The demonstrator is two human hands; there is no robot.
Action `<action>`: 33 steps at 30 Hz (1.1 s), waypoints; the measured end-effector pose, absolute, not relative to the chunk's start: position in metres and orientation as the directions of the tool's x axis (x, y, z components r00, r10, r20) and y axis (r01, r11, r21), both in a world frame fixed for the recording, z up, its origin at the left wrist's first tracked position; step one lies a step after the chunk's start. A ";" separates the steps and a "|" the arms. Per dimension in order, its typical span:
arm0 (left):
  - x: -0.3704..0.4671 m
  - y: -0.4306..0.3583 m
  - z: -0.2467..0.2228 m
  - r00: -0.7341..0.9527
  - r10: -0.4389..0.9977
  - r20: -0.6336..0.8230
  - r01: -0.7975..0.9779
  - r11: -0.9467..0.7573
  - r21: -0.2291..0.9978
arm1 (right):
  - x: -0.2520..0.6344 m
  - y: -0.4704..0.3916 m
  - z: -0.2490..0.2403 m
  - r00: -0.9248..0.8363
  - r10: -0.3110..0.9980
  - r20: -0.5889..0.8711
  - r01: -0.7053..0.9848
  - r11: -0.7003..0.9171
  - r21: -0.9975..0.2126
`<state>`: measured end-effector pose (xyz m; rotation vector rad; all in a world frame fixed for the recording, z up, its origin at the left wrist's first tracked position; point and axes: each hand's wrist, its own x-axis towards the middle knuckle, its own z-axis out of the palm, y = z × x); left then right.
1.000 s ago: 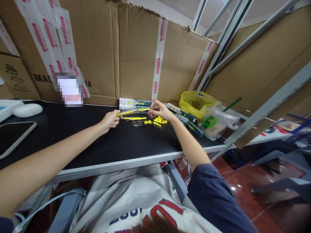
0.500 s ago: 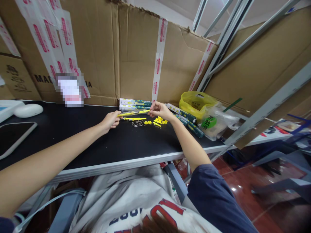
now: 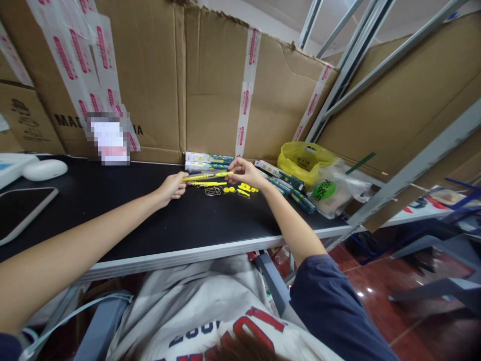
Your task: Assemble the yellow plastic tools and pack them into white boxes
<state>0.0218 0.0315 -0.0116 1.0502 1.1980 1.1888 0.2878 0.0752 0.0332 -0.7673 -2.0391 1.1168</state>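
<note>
My left hand (image 3: 173, 187) is closed on the left end of a slim clear-and-yellow pen-like stick (image 3: 203, 176), held nearly level just above the table. My right hand (image 3: 243, 172) pinches the stick's right end, where a bright yellow section shows; whether that section is a separate piece I cannot tell. Below the stick lie another yellow stick (image 3: 214, 184), a few wire clips (image 3: 213, 191) and small round yellow pieces (image 3: 228, 190). More small yellow parts (image 3: 246, 188) are heaped under my right hand.
Printed narrow boxes (image 3: 210, 160) lie behind my hands, and more dark green boxes (image 3: 281, 175) are at the right. Beyond them stand a yellow plastic bag (image 3: 300, 158) and a clear bag (image 3: 338, 188). Cardboard (image 3: 214, 100) walls the black table's back; a tablet-like device (image 3: 26, 213) is at left.
My right hand has shifted slightly left, toward my left hand, along the stick. My left hand has stayed nearly still.
</note>
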 end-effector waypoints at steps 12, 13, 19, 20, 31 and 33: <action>0.019 0.037 -0.015 0.007 0.993 -0.115 -0.150 0.114 0.982 | 0.288 0.071 0.038 -0.593 0.750 0.292 0.163 0.467 -0.869; 0.019 0.037 -0.015 0.010 0.993 -0.115 -0.149 0.115 0.982 | 0.287 0.070 0.038 -0.595 0.748 0.294 0.161 0.469 -0.868; 0.020 0.035 -0.014 0.011 0.991 -0.131 -0.125 0.131 0.983 | 0.285 0.069 0.036 -0.589 0.752 0.297 0.159 0.468 -0.869; 0.020 0.034 -0.014 0.011 0.991 -0.134 -0.123 0.135 0.983 | 0.284 0.069 0.036 -0.588 0.752 0.299 0.157 0.469 -0.869; 0.018 0.038 -0.017 0.013 0.992 -0.127 -0.129 0.127 0.983 | 0.283 0.075 0.035 -0.551 0.752 0.362 0.130 0.505 -0.853; 0.018 0.037 -0.016 0.012 0.992 -0.128 -0.145 0.128 0.981 | 0.282 0.076 0.034 -0.546 0.752 0.368 0.129 0.510 -0.851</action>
